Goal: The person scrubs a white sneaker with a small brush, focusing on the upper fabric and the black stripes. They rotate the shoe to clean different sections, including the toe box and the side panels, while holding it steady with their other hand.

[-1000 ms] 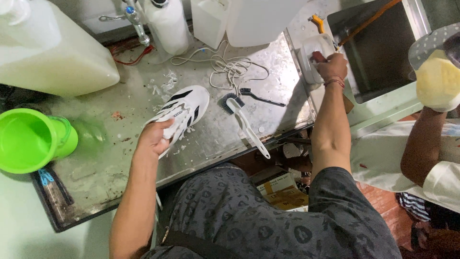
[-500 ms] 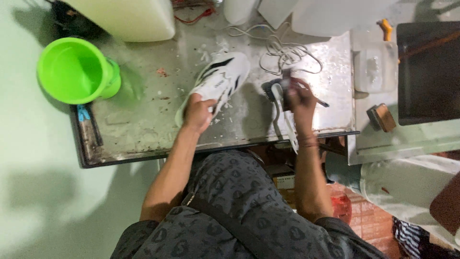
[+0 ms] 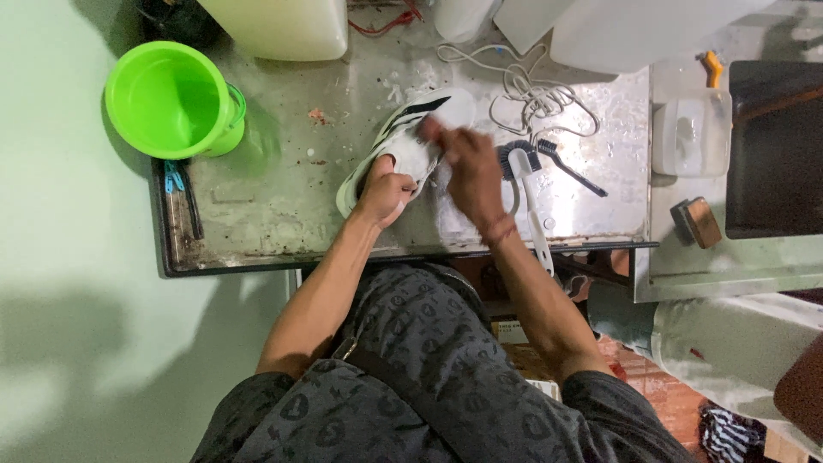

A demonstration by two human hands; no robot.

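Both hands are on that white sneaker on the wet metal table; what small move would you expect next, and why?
Probably a short rubbing stroke along the sneaker's side. The left hand clamps its heel end flat on the metal table, while the right hand, blurred, presses on its upper. What that hand holds cannot be told. The white brush lies unused beside it, so picking that up is the other likely move.

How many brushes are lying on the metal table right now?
2, side by side right of the sneaker: a white long-handled brush near the right hand, and a smaller black-handled brush beyond it. Others may be hidden.
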